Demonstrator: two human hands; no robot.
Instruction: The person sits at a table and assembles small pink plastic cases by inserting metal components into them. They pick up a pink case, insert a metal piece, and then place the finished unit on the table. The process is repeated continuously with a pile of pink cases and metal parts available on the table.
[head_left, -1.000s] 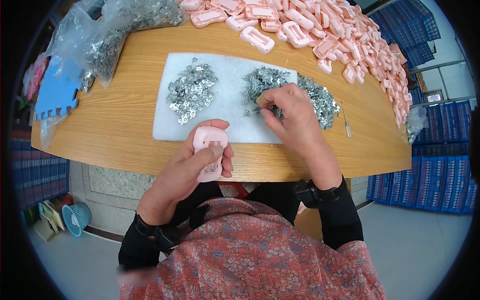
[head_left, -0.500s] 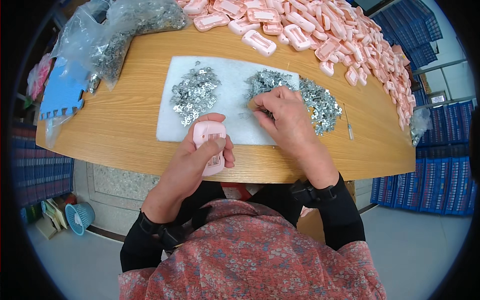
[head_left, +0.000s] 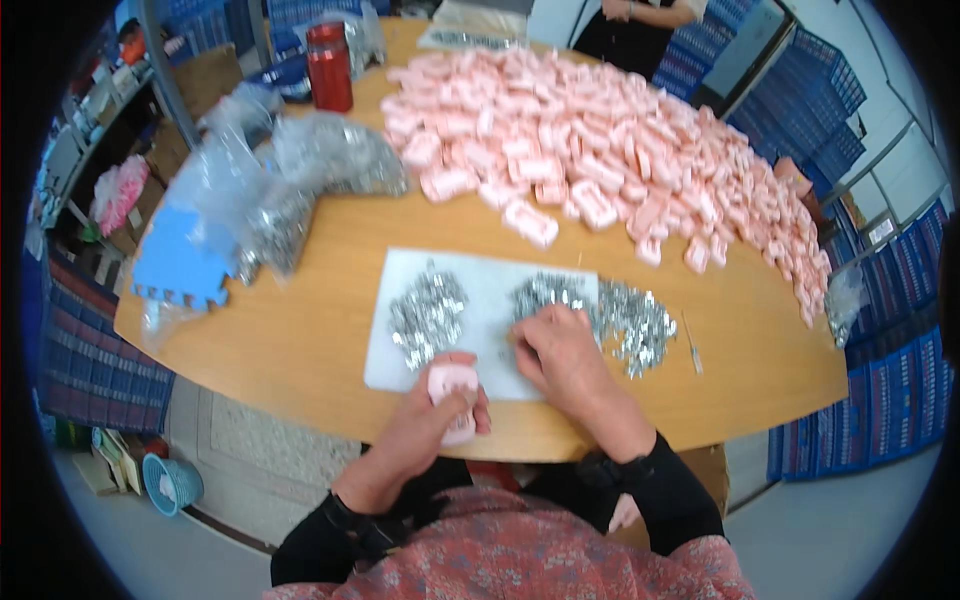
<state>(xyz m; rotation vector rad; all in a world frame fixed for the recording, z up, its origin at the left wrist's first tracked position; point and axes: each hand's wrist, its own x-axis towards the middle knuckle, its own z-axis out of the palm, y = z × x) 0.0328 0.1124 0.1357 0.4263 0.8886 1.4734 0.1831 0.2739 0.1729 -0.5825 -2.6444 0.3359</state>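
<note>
- My left hand (head_left: 420, 428) is gripping a pale pink, rounded oblong plastic casing (head_left: 455, 380), the fingers curling around it and the thumb lying across its face.
- That casing is being held up at the near edge of a white, rectangular foam sheet (head_left: 485, 350).
- My right hand (head_left: 568, 358) is reaching palm-down over the sheet, thumb and forefinger bending toward each other; I cannot tell whether they are pinching anything.
- Those fingertips are hovering at or touching a right-hand pile of small silvery metal pieces (head_left: 640, 325), which is spilling past the sheet's edge.
- A separate left-hand pile of similar silvery pieces (head_left: 428, 315) is lying on the sheet.
- A thin tool with a pale handle (head_left: 695, 355) is resting on the light-brown wooden table (head_left: 320, 350), right of the piles.
- Beyond the sheet, a broad heap of pink plastic casings (head_left: 600, 160) is covering the far side.
</note>
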